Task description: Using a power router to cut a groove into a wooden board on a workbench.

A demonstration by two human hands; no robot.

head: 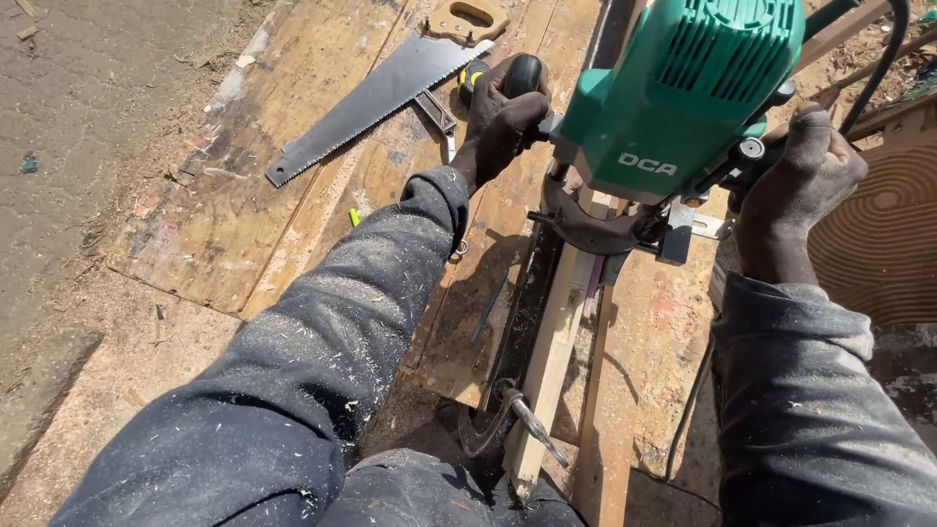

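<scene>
Over a worn plywood bench strewn with sawdust, the person holds a green router with both hands. The left hand has its fingers wrapped tight around the router's black knob on the left side. The right hand is closed around the handle on the right side, which the fingers mostly hide. The router sits upright on its base at the far end of a pale wood strip, which runs from near to far down the middle of the bench. A black cord leaves the router at the far right. A metal clamp grips the near end of the strip. To the far left a handsaw lies flat on the bench, its blade pointing near-left and its wooden handle at the far edge, well apart from the left hand. A board with curved grooves lies at the right, just beside the right hand. Both dark sleeves are flecked with wood shavings. Bare ground shows to the left of the bench.
</scene>
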